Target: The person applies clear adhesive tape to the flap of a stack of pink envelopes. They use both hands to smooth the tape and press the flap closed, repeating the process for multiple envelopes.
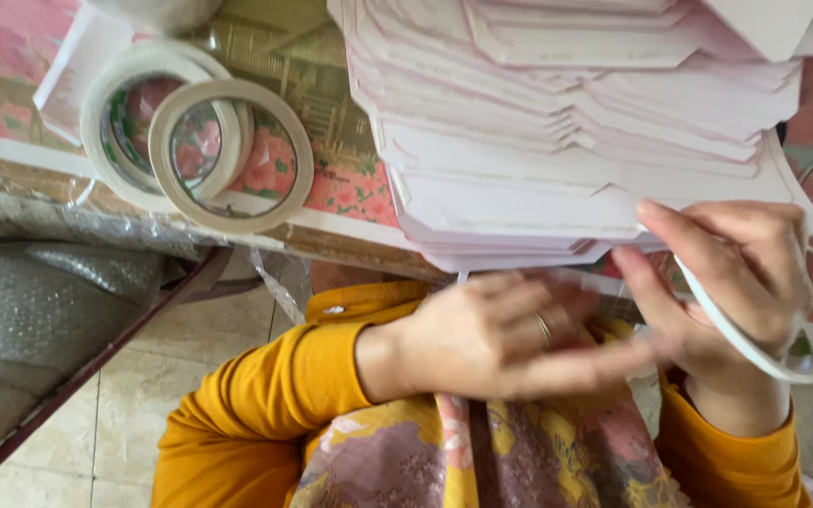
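A tall fanned stack of pale pink paper sheets (557, 122) lies on the table, its near edge overhanging toward me. My right hand (726, 273) holds a thin white tape roll (755, 343) looped around the palm, fingers touching the stack's lowest sheets. My left hand (501, 334), with a ring on one finger, reaches flat to the right just under the stack's edge, its fingertips meeting the right hand. Both arms wear mustard-yellow sleeves.
Two white tape rolls (228, 155) lie overlapping on the floral, plastic-covered tabletop (11, 85) at left. A grey padded surface (39, 320) sits lower left, above a tiled floor (143, 404). My patterned skirt fills the bottom centre.
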